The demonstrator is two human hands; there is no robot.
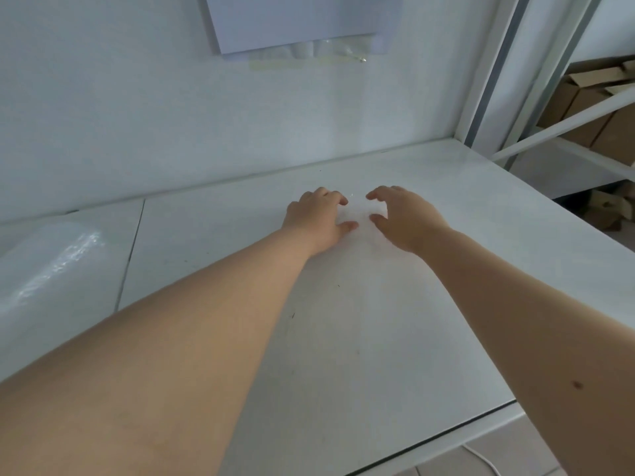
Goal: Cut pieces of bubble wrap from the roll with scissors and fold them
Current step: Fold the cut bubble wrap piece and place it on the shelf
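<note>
Left hand [318, 218]: I saw it pressed palm-down, fingers curled on a small bubble wrap piece [360, 214] — gripping or only pressing, I could not tell.
Right hand [402, 218]: likewise arched over that piece, grip unclear.
Piece: far on the white table [343, 338].
Roll [48, 269]: at the table's left — well apart.
Surroundings: cardboard boxes [584, 108] on shelving, right.

Two hands [318, 218], one roll [48, 266].

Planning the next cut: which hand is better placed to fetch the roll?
Left hand: the bubble wrap roll lies at the table's left edge, on its side; the right hand would have to cross over.
</note>
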